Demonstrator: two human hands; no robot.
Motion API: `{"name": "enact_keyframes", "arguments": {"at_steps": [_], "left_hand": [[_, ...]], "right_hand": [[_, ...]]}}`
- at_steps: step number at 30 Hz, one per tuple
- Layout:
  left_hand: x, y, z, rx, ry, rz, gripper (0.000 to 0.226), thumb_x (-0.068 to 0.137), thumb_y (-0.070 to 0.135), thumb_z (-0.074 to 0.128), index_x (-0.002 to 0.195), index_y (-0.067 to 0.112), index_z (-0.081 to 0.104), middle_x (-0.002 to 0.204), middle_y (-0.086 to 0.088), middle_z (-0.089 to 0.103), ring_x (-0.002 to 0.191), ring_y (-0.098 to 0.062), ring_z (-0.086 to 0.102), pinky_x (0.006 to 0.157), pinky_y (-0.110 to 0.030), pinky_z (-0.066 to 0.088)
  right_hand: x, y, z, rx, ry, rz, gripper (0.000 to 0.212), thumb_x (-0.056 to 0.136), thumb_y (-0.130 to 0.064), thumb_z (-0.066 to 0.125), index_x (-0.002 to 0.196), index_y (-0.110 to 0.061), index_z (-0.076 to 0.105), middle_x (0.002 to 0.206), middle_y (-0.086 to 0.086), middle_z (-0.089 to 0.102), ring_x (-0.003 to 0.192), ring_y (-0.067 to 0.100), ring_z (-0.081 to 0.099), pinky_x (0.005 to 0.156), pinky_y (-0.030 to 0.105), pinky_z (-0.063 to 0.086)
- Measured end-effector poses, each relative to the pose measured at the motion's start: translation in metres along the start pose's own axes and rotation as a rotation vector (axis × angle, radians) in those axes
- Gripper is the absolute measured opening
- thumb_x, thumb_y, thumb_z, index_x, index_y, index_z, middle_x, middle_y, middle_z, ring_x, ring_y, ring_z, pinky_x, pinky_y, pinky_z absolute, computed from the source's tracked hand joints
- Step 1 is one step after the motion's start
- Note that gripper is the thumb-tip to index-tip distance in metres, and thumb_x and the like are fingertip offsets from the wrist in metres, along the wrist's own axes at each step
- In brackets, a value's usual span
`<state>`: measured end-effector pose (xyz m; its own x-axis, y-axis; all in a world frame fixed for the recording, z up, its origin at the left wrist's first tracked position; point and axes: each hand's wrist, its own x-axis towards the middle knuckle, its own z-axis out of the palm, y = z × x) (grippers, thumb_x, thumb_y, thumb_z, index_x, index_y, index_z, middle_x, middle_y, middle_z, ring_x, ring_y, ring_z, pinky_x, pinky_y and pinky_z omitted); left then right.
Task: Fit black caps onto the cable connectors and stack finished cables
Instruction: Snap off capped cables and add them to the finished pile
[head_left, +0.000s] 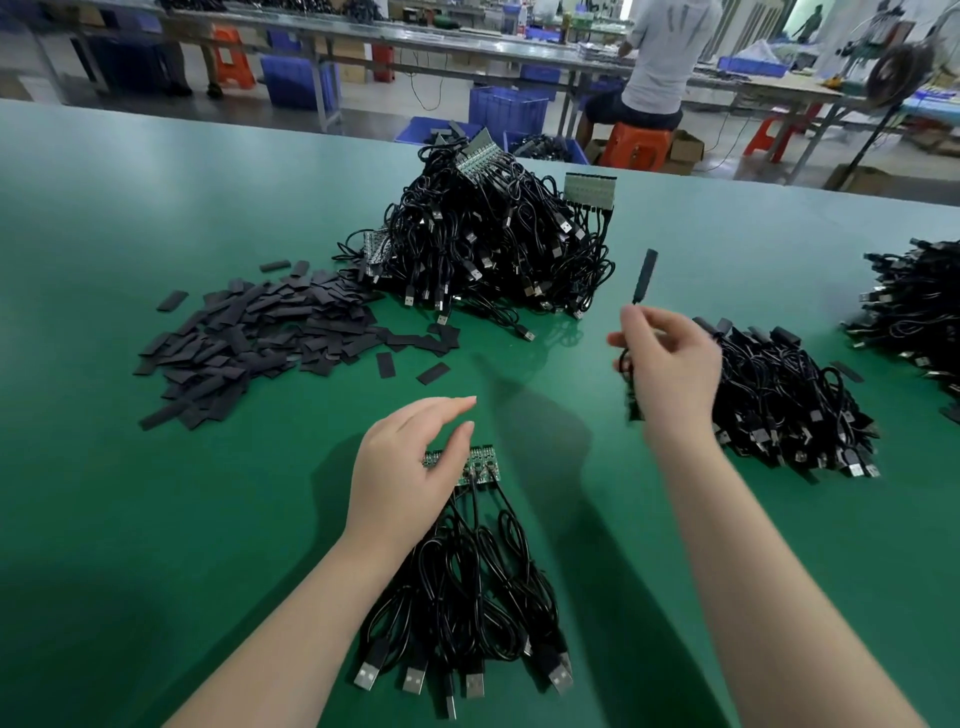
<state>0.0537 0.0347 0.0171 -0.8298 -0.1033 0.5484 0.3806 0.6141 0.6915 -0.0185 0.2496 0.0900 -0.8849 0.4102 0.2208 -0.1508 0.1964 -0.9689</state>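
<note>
Near bundle: black cables (462, 597) with USB plugs, joined to green board strip (480, 464), on green table (156, 519).
Left hand (410, 467): fingers straight, resting on board strip.
Right hand (670, 358): raised, pinching capped cable (643, 278), cap end up.
Caps: loose black caps (260, 338) piled left.
Uncapped heap (493, 244): centre back.
Finished stack (789, 400): just beside right hand.

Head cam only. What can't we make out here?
- Green board strip: its left part sits under the left hand.
- Capped cable: its lower run is hidden behind the right hand, which pinches it.
- Far-right cable pile: cut off by the frame edge.
- Cap fit on the right pile: too small to tell.
</note>
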Motion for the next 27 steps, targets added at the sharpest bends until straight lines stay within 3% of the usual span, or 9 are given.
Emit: {"name": "enact_keyframes", "arguments": {"at_steps": [3,6,8,11,15,17,19,23,27], "left_hand": [[0.000,0.001,0.001,-0.005,-0.008,0.001,0.026,0.091,0.023,0.059,0.114,0.024,0.071,0.109,0.020,0.065,0.108,0.004,0.058,0.096,-0.034,0.050],[-0.002,0.000,0.001,-0.002,-0.007,0.006,0.025,0.092,0.021,0.059,0.113,0.024,0.071,0.108,0.021,0.065,0.107,0.004,0.058,0.095,-0.036,0.051],[-0.001,-0.001,0.000,0.006,0.002,0.007,0.025,0.092,0.018,0.059,0.112,0.023,0.072,0.108,0.020,0.066,0.106,0.003,0.059,0.094,-0.036,0.051],[0.002,-0.003,-0.001,0.012,0.009,-0.014,0.024,0.092,0.010,0.063,0.112,0.020,0.073,0.107,0.015,0.068,0.105,0.001,0.061,0.092,-0.034,0.053],[0.004,-0.009,-0.001,0.036,-0.016,-0.090,0.026,0.092,0.010,0.062,0.114,0.021,0.072,0.108,0.019,0.064,0.102,0.007,0.055,0.093,-0.029,0.051],[0.004,-0.010,0.001,0.044,-0.032,-0.121,0.028,0.092,0.012,0.062,0.115,0.023,0.071,0.109,0.022,0.061,0.102,0.008,0.053,0.094,-0.025,0.049],[0.005,-0.010,0.003,0.041,-0.037,-0.134,0.028,0.092,0.013,0.062,0.116,0.024,0.071,0.108,0.023,0.060,0.103,0.008,0.053,0.092,-0.023,0.048],[0.002,-0.013,0.003,0.041,-0.099,-0.200,0.033,0.092,0.013,0.059,0.118,0.029,0.068,0.108,0.027,0.056,0.108,0.000,0.056,0.091,-0.024,0.047],[0.001,-0.017,0.004,0.049,-0.204,-0.220,0.039,0.090,0.008,0.058,0.118,0.033,0.068,0.110,0.023,0.058,0.107,-0.004,0.057,0.091,-0.026,0.048]], "right_hand": [[0.043,0.013,-0.018,-0.653,0.075,-0.135,0.031,0.099,-0.036,0.052,0.100,-0.013,0.073,0.085,0.007,0.074,0.076,0.023,0.064,0.070,0.037,0.052],[0.062,0.040,-0.026,-1.339,-0.082,-0.117,0.050,0.103,-0.044,0.038,0.121,-0.003,0.061,0.123,0.020,0.062,0.114,0.037,0.054,0.086,0.043,0.044],[0.060,0.058,-0.030,-1.589,-0.241,-0.022,0.056,0.105,-0.045,0.030,0.143,-0.006,0.045,0.151,0.017,0.040,0.139,0.035,0.033,0.107,0.046,0.032],[0.060,0.078,-0.039,-1.763,-0.366,-0.020,0.061,0.105,-0.044,0.016,0.158,-0.014,0.013,0.166,0.011,0.009,0.152,0.030,0.004,0.121,0.049,0.006],[0.049,0.068,-0.029,-1.751,-0.272,-0.148,0.058,0.104,-0.042,0.028,0.156,-0.017,0.020,0.164,0.014,0.016,0.152,0.032,0.008,0.119,0.054,0.000],[0.030,0.054,-0.013,-1.554,-0.263,-0.332,0.049,0.099,-0.041,0.044,0.143,-0.021,0.043,0.148,0.013,0.045,0.137,0.031,0.040,0.112,0.048,0.026],[0.001,0.040,0.007,-1.257,-0.416,-0.312,0.043,0.096,-0.044,0.051,0.132,-0.022,0.056,0.126,0.009,0.061,0.116,0.030,0.055,0.095,0.040,0.045],[-0.060,0.038,0.044,-1.094,-0.772,-0.182,0.055,0.093,-0.061,0.049,0.137,-0.029,0.052,0.130,0.007,0.050,0.124,0.031,0.043,0.103,0.040,0.040],[-0.082,0.040,0.057,-1.033,-0.753,-0.166,0.040,0.095,-0.052,0.052,0.129,-0.031,0.055,0.134,0.002,0.044,0.125,0.029,0.037,0.102,0.039,0.035]]}}
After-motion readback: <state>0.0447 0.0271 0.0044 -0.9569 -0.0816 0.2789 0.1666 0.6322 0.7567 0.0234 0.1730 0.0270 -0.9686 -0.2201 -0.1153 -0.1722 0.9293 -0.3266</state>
